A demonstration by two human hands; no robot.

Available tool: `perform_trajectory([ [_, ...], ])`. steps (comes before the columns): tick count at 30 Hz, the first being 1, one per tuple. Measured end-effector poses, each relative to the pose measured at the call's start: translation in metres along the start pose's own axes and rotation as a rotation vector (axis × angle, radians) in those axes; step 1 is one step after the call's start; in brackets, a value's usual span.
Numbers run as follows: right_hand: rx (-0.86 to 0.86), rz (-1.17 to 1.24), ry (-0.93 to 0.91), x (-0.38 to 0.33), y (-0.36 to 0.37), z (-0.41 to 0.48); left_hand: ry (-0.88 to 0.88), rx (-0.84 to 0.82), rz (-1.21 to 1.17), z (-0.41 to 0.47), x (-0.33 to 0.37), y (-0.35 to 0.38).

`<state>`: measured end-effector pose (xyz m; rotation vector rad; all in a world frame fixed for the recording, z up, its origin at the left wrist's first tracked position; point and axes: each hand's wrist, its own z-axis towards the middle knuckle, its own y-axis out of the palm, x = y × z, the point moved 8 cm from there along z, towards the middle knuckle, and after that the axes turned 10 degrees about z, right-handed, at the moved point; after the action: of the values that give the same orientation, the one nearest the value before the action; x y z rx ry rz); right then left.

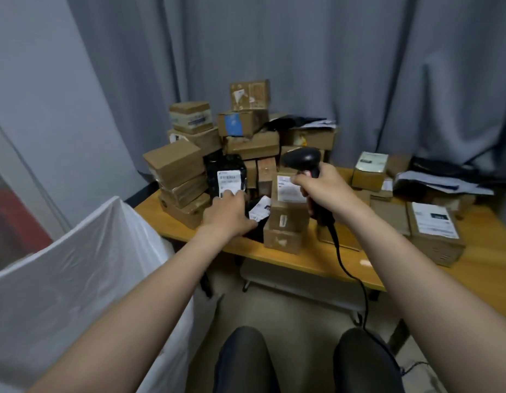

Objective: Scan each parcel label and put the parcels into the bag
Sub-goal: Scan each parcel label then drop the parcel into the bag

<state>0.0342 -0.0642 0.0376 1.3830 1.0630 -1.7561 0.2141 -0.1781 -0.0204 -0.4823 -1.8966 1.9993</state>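
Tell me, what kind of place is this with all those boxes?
Probably a small parcel-sorting room. A heap of labelled cardboard boxes sits on the wooden table, the right hand holds a barcode scanner, and a big white bag waits on the left.

I saw my right hand (pixel 321 191) gripping the scanner (pixel 303 160) while my left hand (pixel 227 212) touched the black parcel (pixel 225 173) on the table (pixel 303 259).
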Motion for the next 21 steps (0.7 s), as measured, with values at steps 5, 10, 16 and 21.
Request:
perform_trajectory([
  [5,0.078,0.056,0.091,0.018,-0.055,0.002,0.038,0.050,-0.139,0.028,0.065,0.004],
  [10,0.125,0.083,0.115,0.035,-0.086,0.005,0.023,-0.008,-0.125,0.053,0.115,0.008],
  [16,0.145,0.078,0.108,0.047,-0.105,0.011,-0.079,-0.103,-0.044,0.073,0.137,0.019],
  [21,0.145,0.092,0.130,0.056,-0.111,0.014,-0.129,-0.109,-0.080,0.078,0.133,0.031],
])
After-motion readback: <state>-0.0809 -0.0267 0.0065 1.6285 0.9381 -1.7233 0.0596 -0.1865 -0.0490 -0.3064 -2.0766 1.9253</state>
